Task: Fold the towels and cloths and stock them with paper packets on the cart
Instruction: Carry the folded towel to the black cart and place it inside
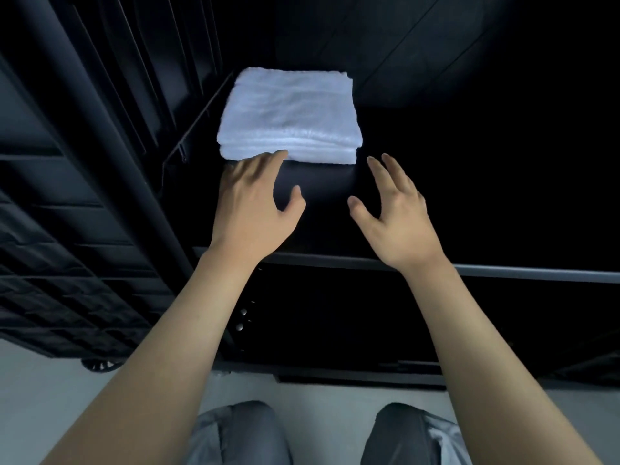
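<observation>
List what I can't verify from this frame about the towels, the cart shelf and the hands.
- Head view: how many towels make up the white stack; its layers blur together.
- Head view: whether the left hand touches the stack; its fingertips overlap the near edge.
- Head view: what else the cart shelf holds; right of the right hand all is dark.
- Head view: paper packets; none can be made out.

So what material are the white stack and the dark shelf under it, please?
White stack: looks like cotton terry towels, matte and fluffy, with soft layered folded edges. Dark shelf: smooth, hard, slightly glossy; it faintly reflects the towels. Probably painted metal or plastic, I cannot tell which.
</observation>
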